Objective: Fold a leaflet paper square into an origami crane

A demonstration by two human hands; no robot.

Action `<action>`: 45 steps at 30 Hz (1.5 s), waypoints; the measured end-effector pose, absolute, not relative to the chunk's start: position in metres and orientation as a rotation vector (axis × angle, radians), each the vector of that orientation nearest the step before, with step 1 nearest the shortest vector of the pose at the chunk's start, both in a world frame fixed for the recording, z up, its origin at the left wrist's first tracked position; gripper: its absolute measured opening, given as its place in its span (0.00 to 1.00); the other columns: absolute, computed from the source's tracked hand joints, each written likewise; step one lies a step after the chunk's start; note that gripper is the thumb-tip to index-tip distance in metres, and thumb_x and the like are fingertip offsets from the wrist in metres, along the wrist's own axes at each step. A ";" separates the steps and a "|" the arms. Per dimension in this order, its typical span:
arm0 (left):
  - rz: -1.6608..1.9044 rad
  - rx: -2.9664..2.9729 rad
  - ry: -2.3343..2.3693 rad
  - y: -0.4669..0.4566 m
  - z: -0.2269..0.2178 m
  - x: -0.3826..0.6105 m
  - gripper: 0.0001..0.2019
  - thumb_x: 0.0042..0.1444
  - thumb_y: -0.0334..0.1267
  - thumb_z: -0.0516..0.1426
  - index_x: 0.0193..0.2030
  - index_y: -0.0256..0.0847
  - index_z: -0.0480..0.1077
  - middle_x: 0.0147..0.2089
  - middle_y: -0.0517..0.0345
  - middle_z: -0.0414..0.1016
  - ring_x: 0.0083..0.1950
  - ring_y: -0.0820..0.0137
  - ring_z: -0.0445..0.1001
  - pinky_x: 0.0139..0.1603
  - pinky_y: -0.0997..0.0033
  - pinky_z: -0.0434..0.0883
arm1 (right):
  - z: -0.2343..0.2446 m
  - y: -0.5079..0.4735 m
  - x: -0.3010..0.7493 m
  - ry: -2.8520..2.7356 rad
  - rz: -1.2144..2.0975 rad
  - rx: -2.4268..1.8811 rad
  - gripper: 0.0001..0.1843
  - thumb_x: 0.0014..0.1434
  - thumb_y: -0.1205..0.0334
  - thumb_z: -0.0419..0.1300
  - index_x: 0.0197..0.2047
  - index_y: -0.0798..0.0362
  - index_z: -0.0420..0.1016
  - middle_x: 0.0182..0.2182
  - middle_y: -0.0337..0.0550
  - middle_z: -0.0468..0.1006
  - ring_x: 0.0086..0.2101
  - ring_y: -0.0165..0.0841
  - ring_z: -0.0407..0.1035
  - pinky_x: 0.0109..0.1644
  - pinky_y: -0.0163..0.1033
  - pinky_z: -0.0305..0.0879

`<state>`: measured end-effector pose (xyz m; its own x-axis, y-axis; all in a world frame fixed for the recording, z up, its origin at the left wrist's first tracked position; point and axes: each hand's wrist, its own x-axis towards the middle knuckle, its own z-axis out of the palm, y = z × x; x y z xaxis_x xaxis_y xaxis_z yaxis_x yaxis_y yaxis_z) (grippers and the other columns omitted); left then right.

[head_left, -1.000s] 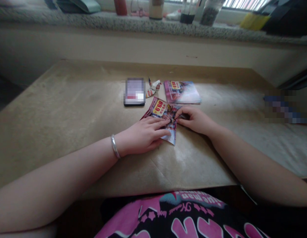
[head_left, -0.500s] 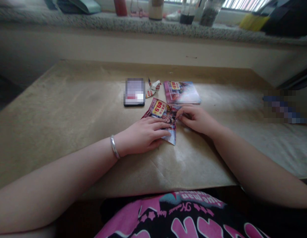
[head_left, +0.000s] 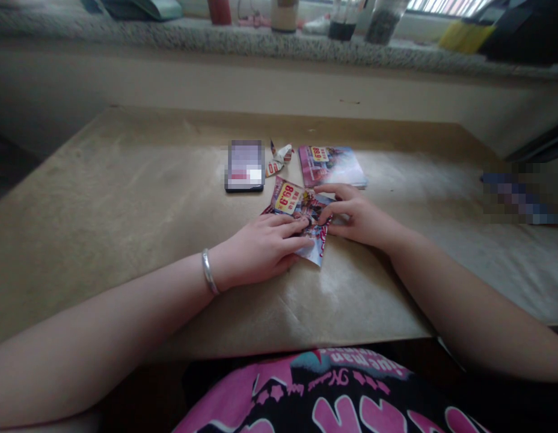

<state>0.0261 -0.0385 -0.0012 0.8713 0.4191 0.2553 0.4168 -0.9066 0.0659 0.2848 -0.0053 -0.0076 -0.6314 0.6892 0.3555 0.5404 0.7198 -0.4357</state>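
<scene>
A printed paper sheet (head_left: 288, 198) with a yellow price box lies partly folded on the table. My left hand (head_left: 270, 243) rests flat across its lower left part, fingers stretched out and pressing it down. On the sheet's right side is my right hand (head_left: 351, 215), its fingers apart, the fingertips touching the folded edge. Part of the sheet is hidden under both hands. Just behind it sits a small folded paper bird (head_left: 280, 159). A stack of similar printed sheets (head_left: 335, 165) lies behind my right hand.
A phone (head_left: 245, 165) with a blurred screen lies left of the paper bird. At the far right is a blurred flat bluish item (head_left: 520, 197). Bottles and jars stand on the stone windowsill (head_left: 243, 42) behind the table (head_left: 125, 198).
My right hand has gone from a pinch at the sheet's right edge to spread fingers on it. The right edge now shows a folded flap with its printed underside. My left hand stays nearly still.
</scene>
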 end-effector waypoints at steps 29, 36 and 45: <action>0.281 2.964 0.928 -0.041 -0.003 0.025 0.23 0.65 0.50 0.49 0.65 0.48 0.63 0.68 0.51 0.61 0.64 0.54 0.62 0.64 0.50 0.62 | -0.009 -0.007 0.284 -2.388 0.221 -1.059 0.04 0.55 0.63 0.64 0.33 0.47 0.82 0.57 0.45 0.71 0.57 0.46 0.65 0.61 0.58 0.60; 0.272 2.953 0.979 -0.040 -0.003 0.025 0.25 0.65 0.52 0.48 0.65 0.48 0.62 0.69 0.52 0.60 0.66 0.54 0.61 0.65 0.50 0.60 | -0.006 -0.007 0.284 -2.433 0.106 -1.051 0.07 0.57 0.63 0.62 0.36 0.46 0.83 0.55 0.47 0.74 0.53 0.45 0.68 0.58 0.56 0.64; 0.313 2.951 0.950 -0.039 -0.004 0.025 0.18 0.67 0.45 0.48 0.61 0.53 0.67 0.67 0.58 0.63 0.63 0.58 0.63 0.64 0.51 0.62 | -0.003 -0.010 0.284 -2.494 0.188 -0.908 0.08 0.57 0.65 0.62 0.38 0.46 0.82 0.52 0.46 0.75 0.51 0.40 0.70 0.57 0.50 0.66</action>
